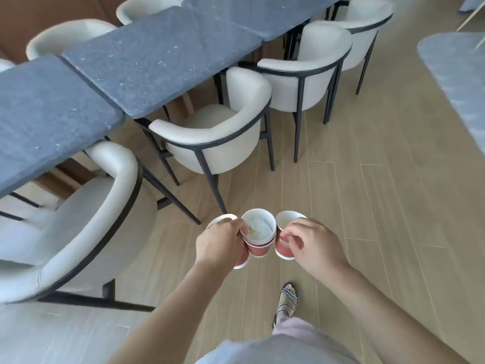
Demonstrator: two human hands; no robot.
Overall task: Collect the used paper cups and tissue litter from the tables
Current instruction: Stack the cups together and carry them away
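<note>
I hold three red paper cups with white insides in front of me, above the wooden floor. My left hand (219, 243) grips two of them: a stack of nested cups (258, 233) with crumpled white tissue inside, and a second cup (220, 221) mostly hidden under my fingers. My right hand (316, 245) is closed around the side of a third red cup (286, 233), which looks empty. The three cups touch rim to rim. The long row of dark grey tables (147, 56) lies to my upper left, with no cups or tissue visible on it.
White armchairs with black frames line the near side of the tables: one (217, 135) straight ahead, one (78, 219) close on my left, others (315, 74) farther back. A pale round table (456, 74) is at the right edge. My sandalled foot (287, 300) stands on the plank floor.
</note>
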